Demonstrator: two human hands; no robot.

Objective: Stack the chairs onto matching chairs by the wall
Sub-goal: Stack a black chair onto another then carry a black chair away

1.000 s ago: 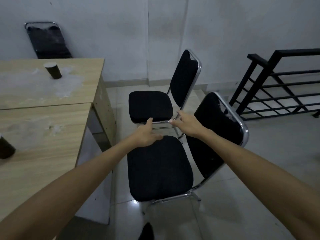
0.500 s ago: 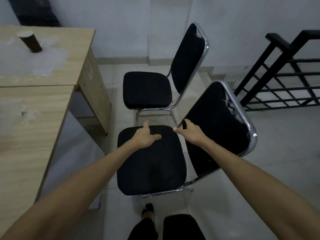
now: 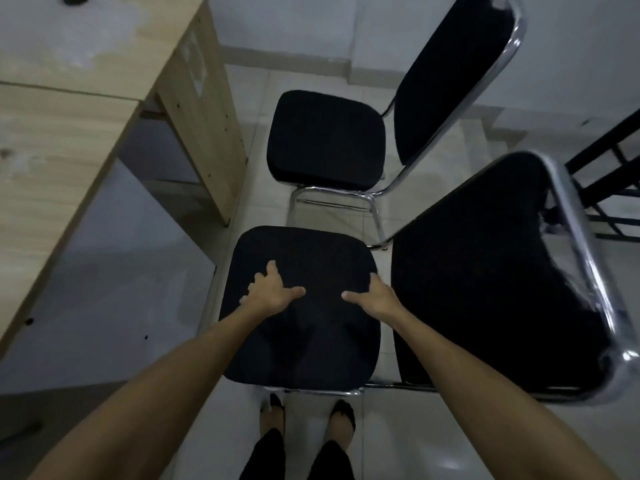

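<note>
The near chair [image 3: 304,341], black padded seat on a chrome frame, stands just in front of my feet with its backrest [image 3: 485,271] on the right. My left hand [image 3: 273,292] rests on the seat's left part with fingers spread. On the seat's right part lies my right hand [image 3: 375,299], thumb out across the cushion; its fingers reach over the seat's right edge and are hidden there. A matching chair [image 3: 325,140] stands a short gap ahead, close to the wall, its backrest [image 3: 453,77] also on the right.
Two light wooden desks [image 3: 69,140] line the left side, and one desk leg panel [image 3: 204,116] comes close to the far chair. A black metal railing [image 3: 606,161] stands at the right behind the near backrest. My shoes [image 3: 304,414] are on the pale tiled floor.
Both hands have slid from the seat's far edge back toward its middle. The view has tilted down and closer, so the near chair sits nearer to me and my feet show.
</note>
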